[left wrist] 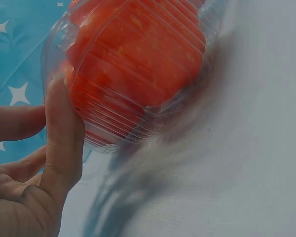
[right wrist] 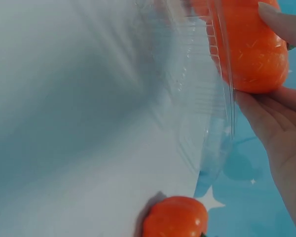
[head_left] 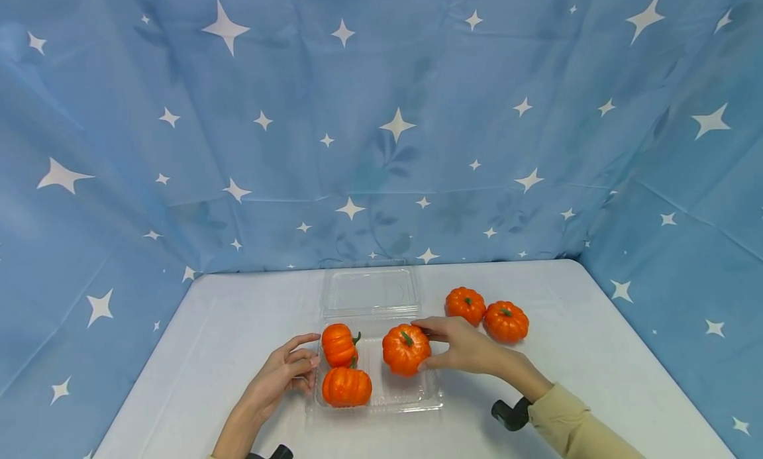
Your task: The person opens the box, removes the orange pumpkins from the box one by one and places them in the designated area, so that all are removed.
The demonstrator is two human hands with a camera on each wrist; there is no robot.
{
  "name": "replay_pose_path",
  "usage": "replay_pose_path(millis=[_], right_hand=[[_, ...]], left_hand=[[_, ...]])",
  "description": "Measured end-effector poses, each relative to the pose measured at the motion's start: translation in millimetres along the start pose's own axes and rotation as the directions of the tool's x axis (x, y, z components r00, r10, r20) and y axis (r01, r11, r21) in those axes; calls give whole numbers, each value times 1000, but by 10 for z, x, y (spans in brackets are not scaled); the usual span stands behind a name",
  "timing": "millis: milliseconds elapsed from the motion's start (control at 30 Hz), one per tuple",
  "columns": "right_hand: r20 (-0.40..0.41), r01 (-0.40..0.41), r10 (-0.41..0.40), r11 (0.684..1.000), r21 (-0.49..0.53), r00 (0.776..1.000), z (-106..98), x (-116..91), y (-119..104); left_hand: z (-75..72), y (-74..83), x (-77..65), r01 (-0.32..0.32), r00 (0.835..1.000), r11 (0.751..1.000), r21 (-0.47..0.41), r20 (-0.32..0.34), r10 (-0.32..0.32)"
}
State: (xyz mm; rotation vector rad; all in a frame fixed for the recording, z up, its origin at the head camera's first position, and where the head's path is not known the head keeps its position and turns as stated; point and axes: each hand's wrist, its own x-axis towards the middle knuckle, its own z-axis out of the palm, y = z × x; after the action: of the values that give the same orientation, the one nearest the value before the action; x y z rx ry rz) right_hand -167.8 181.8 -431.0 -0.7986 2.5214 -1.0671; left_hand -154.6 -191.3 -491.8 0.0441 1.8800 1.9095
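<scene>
A clear plastic clamshell container (head_left: 411,401) lies open on the table, with its lid (head_left: 372,292) folded back. Two small orange pumpkins sit in its left half, one (head_left: 338,345) behind the other (head_left: 347,387). My right hand (head_left: 461,346) grips a third pumpkin (head_left: 406,350) between thumb and fingers, over the container's right side. In the right wrist view this pumpkin (right wrist: 251,49) is partly behind the clear wall. At the container's left side is my left hand (head_left: 285,373); its thumb (left wrist: 63,133) lies straight against the ribbed wall.
Two more pumpkins, one (head_left: 465,305) beside the other (head_left: 506,322), stand on the white table (head_left: 250,313) behind my right forearm. A blue curtain (head_left: 381,161) with white stars hangs behind the table and along both sides.
</scene>
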Motion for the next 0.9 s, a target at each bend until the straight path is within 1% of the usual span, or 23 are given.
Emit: replay_pose_path(millis=[100,267,433,633,733,900], right_hand=[[-30,-13,14,1000,23,999,-46,-75,10],[-98,-27,28,999,18,995,-113,-192,60],[-153,-67,69,998,17,986,-173,-315,138],[-210,-77,79,997,15,975,-243,-446,241],[-241,-110,112,994,18,964,-247,-477,282],[-283,-204,211,978,54,936,-228,-491,324]], left_hand=[[5,10,0,2,1000,1000,0,-1,-2],[9,22,2,4,1000,1000,-5,0,-4],[0,20,0,11,1000,1000,-3,-10,-11],[-9,20,9,16,1000,1000,3,-21,-16],[-11,20,8,18,1000,1000,5,-24,-18],[-19,23,1,16,1000,1000,5,-26,-16]])
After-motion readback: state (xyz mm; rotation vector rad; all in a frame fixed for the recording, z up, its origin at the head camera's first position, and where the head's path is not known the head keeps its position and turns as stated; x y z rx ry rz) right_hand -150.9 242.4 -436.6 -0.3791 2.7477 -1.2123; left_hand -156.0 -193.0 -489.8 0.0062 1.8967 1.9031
